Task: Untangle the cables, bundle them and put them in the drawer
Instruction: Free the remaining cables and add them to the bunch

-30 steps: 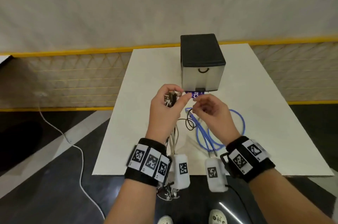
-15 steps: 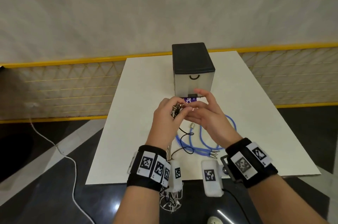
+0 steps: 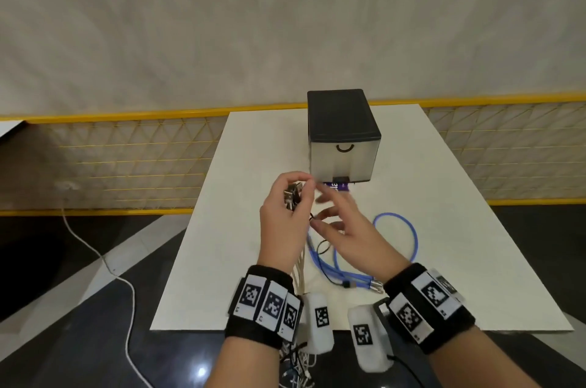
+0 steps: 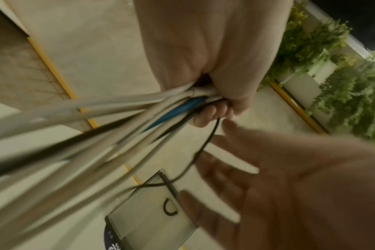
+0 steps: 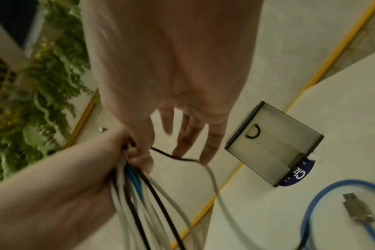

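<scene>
1. While the left hand hangs above the worktop, its fingers curl tight round a bundle of cables, plugs sticking out at 12 o'clock.
2. Right hand spreads wide at 3 o'clock, fingers touching a thin black cable.
3. Blue cable lies looped on the worktop at 4 o'clock.
4. Drawer sits closed at 1 o'clock.

Bare forearms wear black wristbands lined with black-and-white square markers; white marker-tagged camera pods hang beneath each wrist.
</scene>
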